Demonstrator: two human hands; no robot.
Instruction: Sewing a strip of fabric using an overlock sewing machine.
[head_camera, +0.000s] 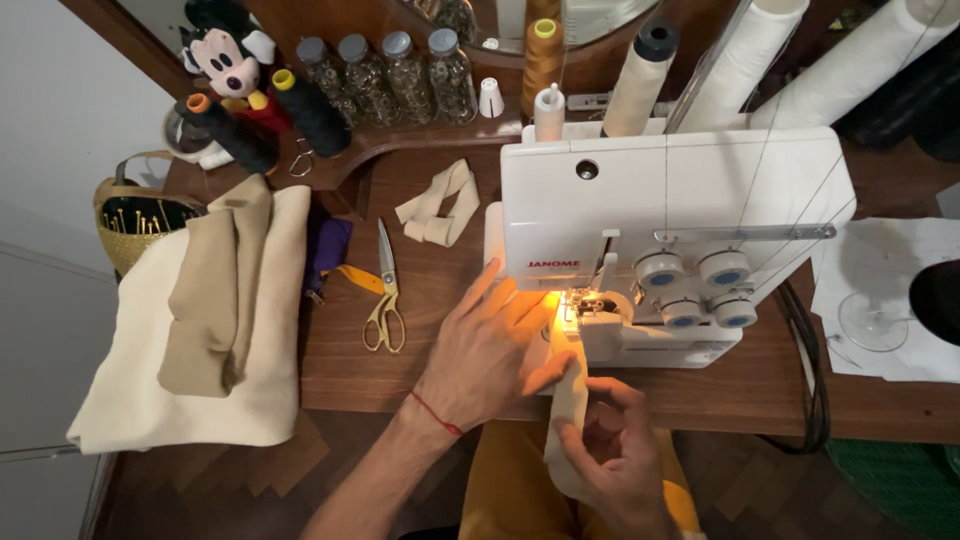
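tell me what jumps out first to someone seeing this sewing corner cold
The eye lands on the white overlock machine at centre right, its lamp glowing yellow where a cream fabric strip runs under the foot. The left hand lies flat beside the glow while the right hand pinches the strip below the table edge. To the left lie gold-handled scissors and folded beige cloth, with thread cones along the back.

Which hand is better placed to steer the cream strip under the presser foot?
Probably the left hand: it lies flat on the cream strip right beside the presser foot. The right hand pinches the strip lower down, off the table edge.
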